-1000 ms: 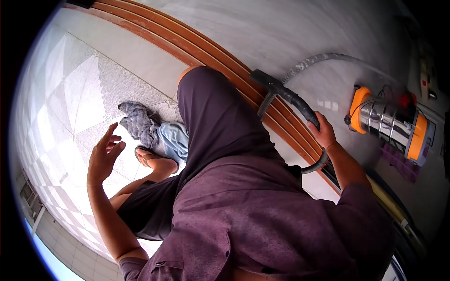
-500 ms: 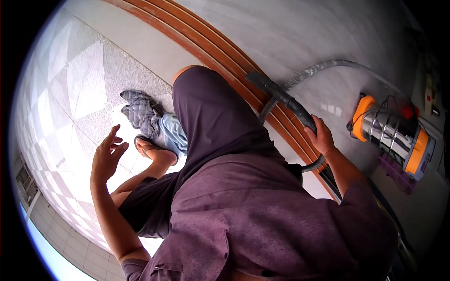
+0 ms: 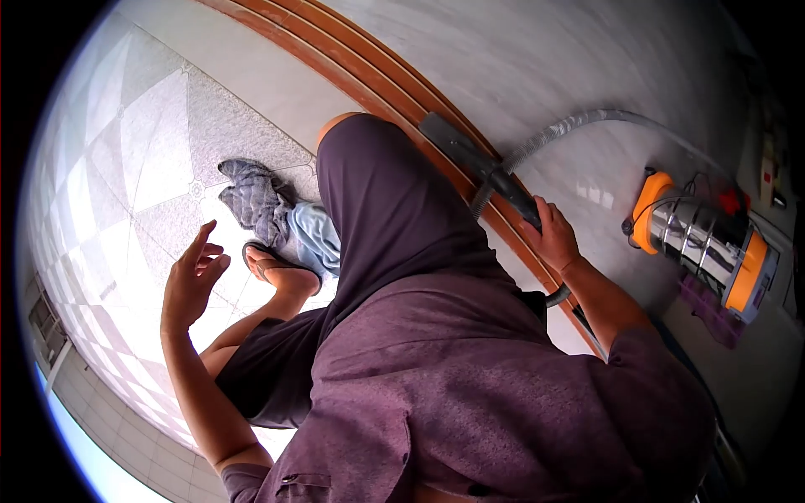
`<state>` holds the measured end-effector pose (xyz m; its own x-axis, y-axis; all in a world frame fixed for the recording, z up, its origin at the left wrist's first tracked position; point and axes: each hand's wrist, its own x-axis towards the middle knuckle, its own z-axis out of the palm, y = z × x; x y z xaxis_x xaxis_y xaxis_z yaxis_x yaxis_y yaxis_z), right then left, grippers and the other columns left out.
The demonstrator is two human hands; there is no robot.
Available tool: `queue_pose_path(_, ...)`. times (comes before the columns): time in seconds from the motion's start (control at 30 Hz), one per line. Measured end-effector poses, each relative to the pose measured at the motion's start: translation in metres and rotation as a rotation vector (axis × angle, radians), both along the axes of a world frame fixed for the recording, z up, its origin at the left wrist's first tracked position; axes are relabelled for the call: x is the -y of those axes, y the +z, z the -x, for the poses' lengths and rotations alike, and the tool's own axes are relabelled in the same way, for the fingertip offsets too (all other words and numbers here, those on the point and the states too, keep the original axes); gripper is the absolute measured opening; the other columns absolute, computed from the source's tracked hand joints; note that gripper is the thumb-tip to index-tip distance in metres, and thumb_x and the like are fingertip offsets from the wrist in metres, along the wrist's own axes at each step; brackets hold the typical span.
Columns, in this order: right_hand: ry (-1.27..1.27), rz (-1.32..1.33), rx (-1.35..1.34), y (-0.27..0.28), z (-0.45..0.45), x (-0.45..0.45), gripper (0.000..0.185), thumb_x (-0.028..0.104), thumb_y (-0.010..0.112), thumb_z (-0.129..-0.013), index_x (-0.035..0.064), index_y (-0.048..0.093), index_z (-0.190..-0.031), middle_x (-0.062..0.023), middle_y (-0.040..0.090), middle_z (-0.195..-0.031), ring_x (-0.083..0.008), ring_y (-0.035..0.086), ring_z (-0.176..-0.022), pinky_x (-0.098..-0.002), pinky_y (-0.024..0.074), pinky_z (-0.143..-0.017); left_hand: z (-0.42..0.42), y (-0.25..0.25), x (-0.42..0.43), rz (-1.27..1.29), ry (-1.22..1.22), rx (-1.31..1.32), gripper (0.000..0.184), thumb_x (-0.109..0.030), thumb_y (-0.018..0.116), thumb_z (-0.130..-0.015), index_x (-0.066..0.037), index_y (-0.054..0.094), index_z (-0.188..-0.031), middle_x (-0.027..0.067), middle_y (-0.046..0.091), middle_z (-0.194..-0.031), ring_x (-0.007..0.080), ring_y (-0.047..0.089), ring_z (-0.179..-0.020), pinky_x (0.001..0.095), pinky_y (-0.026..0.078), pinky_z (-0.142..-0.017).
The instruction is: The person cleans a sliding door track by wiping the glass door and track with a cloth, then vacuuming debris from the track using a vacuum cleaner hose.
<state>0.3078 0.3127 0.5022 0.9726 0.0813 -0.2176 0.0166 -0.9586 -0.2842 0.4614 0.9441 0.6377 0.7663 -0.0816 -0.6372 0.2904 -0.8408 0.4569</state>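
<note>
My right hand is closed round the rear end of a black vacuum nozzle, whose flat head rests on the brown grooved door track. A ribbed grey hose arches from behind the nozzle toward the orange and silver vacuum cleaner at the right. My left hand is raised over the tiled floor with nothing in it, its fingers apart and bent. The nearest things to it are a crumpled grey cloth and a light blue cloth, both lying by my sandalled foot.
A smooth grey floor lies beyond the track, and patterned tiles cover the left side. Purple material lies beside the vacuum cleaner. Several small dark objects stand at the far right edge.
My right hand and the nozzle have moved up and left along the track. The left hand has stayed nearly where it was, fingers apart. The view has shifted slightly.
</note>
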Motion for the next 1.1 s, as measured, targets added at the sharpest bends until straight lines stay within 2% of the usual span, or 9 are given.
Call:
queue_pose_path(0.13,0.019,-0.027,0.019,0.009,-0.031,-0.013,0.059,0.031,0.074,-0.095,0.0035,0.049,-0.140,-0.0181,0.063,-0.101,-0.0386,0.066,-0.092,-0.0449,0.0569,-0.077,0.002,0.003,-0.006,0.047,0.014,0.056,0.065,-0.021,0.075,-0.097,-0.018,0.049,-0.156,0.0139,0.073,-0.115,0.0234,0.071,-0.103,0.0377,0.056,-0.093)
queue_pose_path(0.33,0.045,-0.135,0.118,-0.022,-0.101,-0.049,0.060,0.032,0.075,-0.094,0.0023,0.048,-0.139,-0.0214,0.064,-0.105,-0.0415,0.066,-0.094,-0.0481,0.0563,-0.076,0.011,0.010,-0.009,0.050,-0.012,0.115,0.067,-0.019,0.076,-0.094,-0.018,0.049,-0.156,0.0146,0.072,-0.115,0.0236,0.070,-0.102,0.0377,0.056,-0.092)
queue_pose_path(0.47,0.095,-0.043,0.138,-0.029,-0.174,-0.107,0.055,0.035,0.072,-0.096,0.0011,0.048,-0.132,-0.0252,0.064,-0.101,-0.0447,0.067,-0.089,-0.0501,0.0573,-0.075,0.018,0.018,-0.004,0.038,0.004,0.093,0.065,-0.016,0.077,-0.093,-0.015,0.052,-0.153,0.0148,0.072,-0.115,0.0235,0.071,-0.101,0.0365,0.056,-0.090)
queue_pose_path(0.63,0.103,-0.042,0.171,-0.050,-0.234,-0.158,0.053,0.036,0.070,-0.097,-0.0014,0.046,-0.127,-0.0285,0.064,-0.096,-0.0466,0.069,-0.084,-0.0504,0.0588,-0.073,0.021,0.024,-0.015,0.064,0.070,0.091,0.064,-0.020,0.077,-0.093,-0.013,0.053,-0.152,0.0151,0.072,-0.114,0.0234,0.071,-0.098,0.0375,0.056,-0.089)
queue_pose_path(0.73,0.078,-0.023,0.149,-0.059,-0.275,-0.190,0.051,0.041,0.066,-0.099,-0.0017,0.047,-0.122,-0.0301,0.066,-0.102,-0.0466,0.070,-0.088,-0.0512,0.0600,-0.076,0.021,0.035,-0.014,0.107,0.120,0.096,0.064,-0.019,0.074,-0.095,-0.013,0.051,-0.154,0.0160,0.073,-0.116,0.0254,0.072,-0.103,0.0395,0.055,-0.095)
queue_pose_path(0.83,0.070,-0.018,0.101,-0.060,-0.320,-0.225,0.051,0.043,0.063,-0.101,-0.0016,0.048,-0.119,-0.0304,0.066,-0.104,-0.0461,0.071,-0.090,-0.0514,0.0602,-0.078,0.021,0.048,-0.005,0.091,0.120,0.121,0.063,-0.021,0.076,-0.095,-0.012,0.052,-0.152,0.0160,0.073,-0.116,0.0267,0.071,-0.105,0.0396,0.055,-0.095)
queue_pose_path(0.93,0.044,-0.066,0.089,-0.058,-0.365,-0.260,0.052,0.044,0.064,-0.099,-0.0021,0.052,-0.118,-0.0323,0.067,-0.108,-0.0504,0.068,-0.097,-0.0558,0.0554,-0.084,0.030,0.042,-0.005,0.114,0.072,0.229,0.064,-0.025,0.079,-0.091,-0.011,0.056,-0.149,0.0160,0.072,-0.113,0.0285,0.071,-0.100,0.0399,0.056,-0.090)
queue_pose_path(1.0,0.052,-0.058,0.113,-0.061,-0.400,-0.283,0.053,0.045,0.065,-0.098,-0.0027,0.054,-0.118,-0.0326,0.068,-0.108,-0.0498,0.068,-0.099,-0.0555,0.0556,-0.087,0.034,0.046,0.003,0.110,0.078,0.234,0.064,-0.027,0.079,-0.089,-0.010,0.057,-0.146,0.0183,0.071,-0.118,0.0324,0.070,-0.101,0.0401,0.056,-0.090)
queue_pose_path(1.1,0.048,-0.034,0.117,-0.063,-0.460,-0.325,0.054,0.046,0.066,-0.097,-0.0020,0.057,-0.120,-0.0308,0.069,-0.113,-0.0472,0.069,-0.105,-0.0543,0.0554,-0.090,0.035,0.060,0.015,0.182,0.007,0.254,0.064,-0.020,0.081,-0.085,-0.009,0.058,-0.144,0.0187,0.069,-0.111,0.0349,0.068,-0.097,0.0428,0.055,-0.086)
